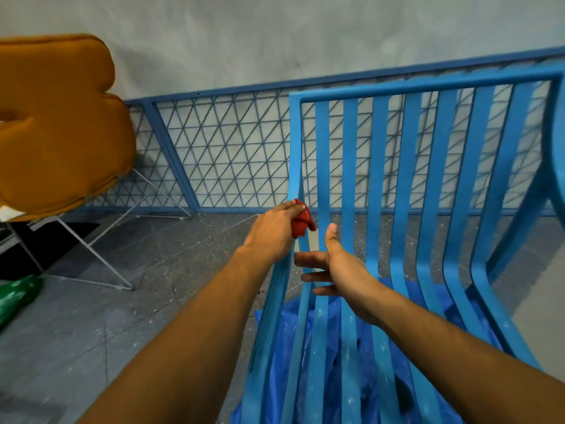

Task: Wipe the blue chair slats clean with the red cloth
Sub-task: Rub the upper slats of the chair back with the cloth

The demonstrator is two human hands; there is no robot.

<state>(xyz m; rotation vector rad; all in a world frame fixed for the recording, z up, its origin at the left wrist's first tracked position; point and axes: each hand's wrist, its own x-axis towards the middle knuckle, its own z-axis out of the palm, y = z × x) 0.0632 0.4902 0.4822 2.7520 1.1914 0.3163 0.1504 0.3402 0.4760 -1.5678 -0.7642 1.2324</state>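
Observation:
A blue slatted chair (pixel 409 185) fills the right half of the view, its seat slats speckled with white spots. My left hand (pixel 272 231) holds a small crumpled red cloth (pixel 302 222) against the leftmost backrest slat, low down near the bend. My right hand (pixel 333 264) hovers just right of it over the seat's left slats, fingers spread straight and thumb up, holding nothing.
A blue plastic sheet (pixel 330 356) lies under the chair. A mustard cushioned chair (pixel 58 123) on white wire legs stands at the left. A blue mesh fence (pixel 226 151) runs along the grey wall behind. A green bag (pixel 18 295) lies at the left edge on the grey floor.

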